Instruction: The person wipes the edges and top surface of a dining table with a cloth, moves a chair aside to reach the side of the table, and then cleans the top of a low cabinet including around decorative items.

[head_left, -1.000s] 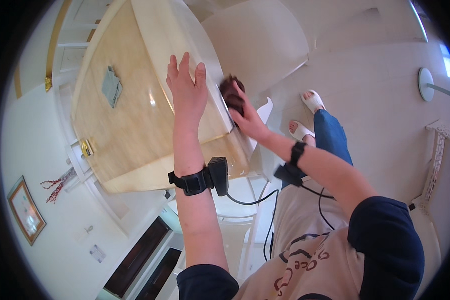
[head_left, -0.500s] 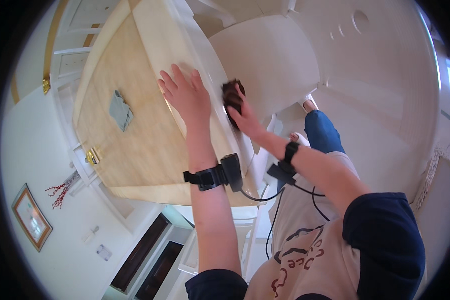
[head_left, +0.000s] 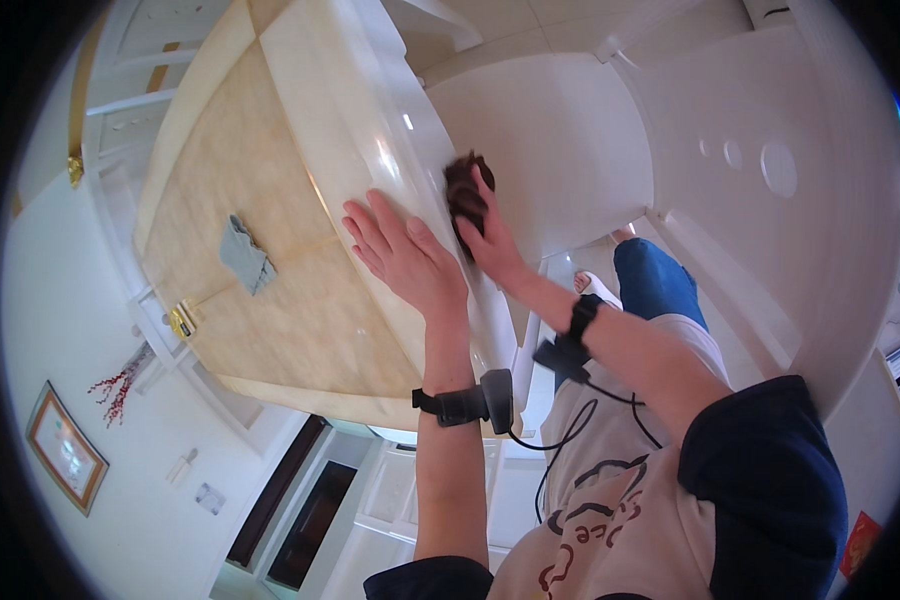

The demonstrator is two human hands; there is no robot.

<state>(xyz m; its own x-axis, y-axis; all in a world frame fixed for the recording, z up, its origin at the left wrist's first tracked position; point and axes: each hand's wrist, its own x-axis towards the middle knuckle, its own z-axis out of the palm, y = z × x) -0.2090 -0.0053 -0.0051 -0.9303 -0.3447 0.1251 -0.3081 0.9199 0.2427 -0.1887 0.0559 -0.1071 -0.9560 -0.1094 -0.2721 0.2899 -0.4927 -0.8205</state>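
My right hand (head_left: 492, 240) is wrapped around a dark brown cloth (head_left: 467, 192) and presses it against the white side edge of the table (head_left: 300, 150). My left hand (head_left: 407, 257) lies flat on the table's pale border, fingers stretched out, with nothing in it. A folded grey-blue cloth (head_left: 244, 256) rests on the tan middle of the tabletop, beyond my left hand. Both wrists wear black straps with small boxes and cables.
A white chair with a broad seat (head_left: 560, 150) stands close to the table on the right. More white chairs (head_left: 120, 150) line the far side. A small yellow item (head_left: 182, 320) sits at the table's far left edge. A framed picture (head_left: 67, 447) hangs on the wall.
My left hand has slid nearer to me and to the right along the table border. My right hand keeps the brown cloth on the edge, almost in the same place. The view has shifted slightly.
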